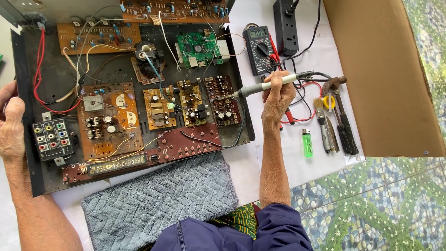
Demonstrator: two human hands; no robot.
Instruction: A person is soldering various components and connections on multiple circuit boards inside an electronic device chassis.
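Right hand (278,95) clenched round the soldering iron (269,83), tip down on the small brown board (224,101) at the right end of the open chassis (28,153). Left hand (11,125) grips the chassis's left edge. Risk as I see it: tip slides and bridges neighbouring joints, or touches the loose wires (160,76) just beside it. Iron's cord runs across the multimeter (261,49) leads. Lighter (307,143), brush (320,116) and hammer (341,111) lie on the surface beside that wrist; grey towel (162,200) sits near the elbow.
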